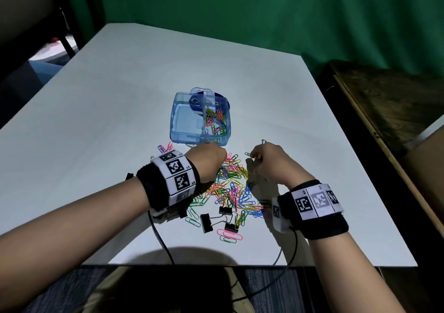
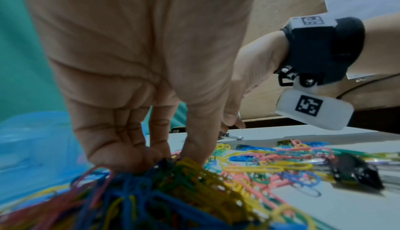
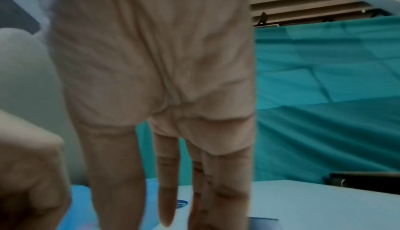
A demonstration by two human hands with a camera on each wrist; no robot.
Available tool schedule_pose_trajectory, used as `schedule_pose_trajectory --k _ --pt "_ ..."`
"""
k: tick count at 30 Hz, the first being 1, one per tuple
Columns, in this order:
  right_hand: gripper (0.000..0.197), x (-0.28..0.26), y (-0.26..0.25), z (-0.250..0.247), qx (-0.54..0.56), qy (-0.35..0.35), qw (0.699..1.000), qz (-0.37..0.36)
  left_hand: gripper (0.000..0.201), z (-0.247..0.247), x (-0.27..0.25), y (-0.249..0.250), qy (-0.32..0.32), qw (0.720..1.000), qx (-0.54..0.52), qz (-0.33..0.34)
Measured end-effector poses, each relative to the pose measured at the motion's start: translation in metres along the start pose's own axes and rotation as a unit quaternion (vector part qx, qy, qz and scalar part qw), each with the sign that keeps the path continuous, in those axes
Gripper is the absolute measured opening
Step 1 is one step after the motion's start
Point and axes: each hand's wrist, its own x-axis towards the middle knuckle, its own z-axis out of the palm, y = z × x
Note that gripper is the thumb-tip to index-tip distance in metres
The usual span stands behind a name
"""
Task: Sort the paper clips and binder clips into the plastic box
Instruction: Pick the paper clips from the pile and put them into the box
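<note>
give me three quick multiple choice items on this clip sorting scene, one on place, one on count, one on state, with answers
1. Where do the sorted paper clips lie in the plastic box?
A. right compartment
B. left compartment
C. on its lid

2. How many black binder clips lie on the table near the person?
A. one
B. three
C. six

3. What is the left hand doing?
A. resting flat on the table
B. gripping a bunch of paper clips
C. holding the box

Answers:
1. A, the coloured clips fill the side right of the divider, while the left side holds none.
2. B, three black clips sit by the pile's near edge.
3. B, the left wrist view shows fingers curled round a bundle.
</note>
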Motion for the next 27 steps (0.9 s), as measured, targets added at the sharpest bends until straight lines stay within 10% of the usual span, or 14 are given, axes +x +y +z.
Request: schedule_pose_trajectory --k 5,15,20,27 --pt "0.044 -0.016 -0.003 0.013 -0.093 -0.119 0.986 0.074 0.022 0.003 0.002 -0.002 0.002 1.000 -0.012 0.011" --pt "0.005 0.005 -0.020 0.022 -0.035 -0.007 0.997 -0.071 0.020 -0.006 0.001 -0.033 0.062 0.977 -0.206 0.006" --pt "0.010 0.002 -0.018 0.024 -0.053 -0.088 0.990 -0.092 0.025 -0.013 -0.005 -0.052 0.079 0.948 -0.308 -0.017" --pt "0.040 -0.003 -0.030 0.022 0.244 0.004 0.966 -0.090 0.041 -0.012 -0.010 -0.052 0.024 0.872 -0.489 -0.018"
